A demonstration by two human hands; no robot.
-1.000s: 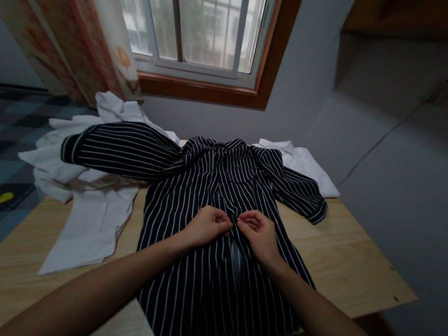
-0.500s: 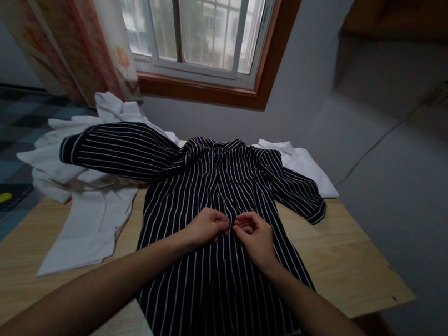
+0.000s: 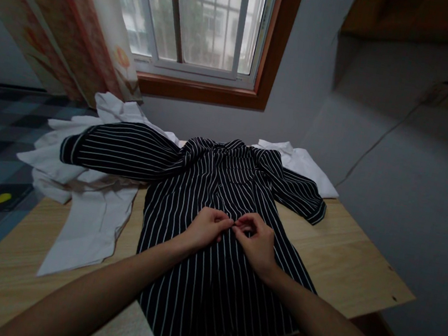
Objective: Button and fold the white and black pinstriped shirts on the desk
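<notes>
A black shirt with white stripes (image 3: 183, 212) lies spread front up, its collar toward the window and its sleeves out to both sides. At the middle of its front, my left hand (image 3: 207, 228) is closed in a pinch on the cloth along the button line. Right beside it, my right hand (image 3: 254, 241) pinches the same strip, thumb and forefinger together. The fingertips of both hands nearly meet. Whatever small part of the placket sits between them is hidden by the fingers.
White garments (image 3: 87, 226) lie under the shirt's left-hand sleeve and hang past the table's left side. Another folded white garment (image 3: 306, 169) rests at the back right corner. The wooden table (image 3: 346, 253) stands against the wall below the window (image 3: 212, 20).
My two hands have drawn closer, and their fingertips now almost touch. The left fingers have shifted slightly right. The shirt's outline stays the same.
</notes>
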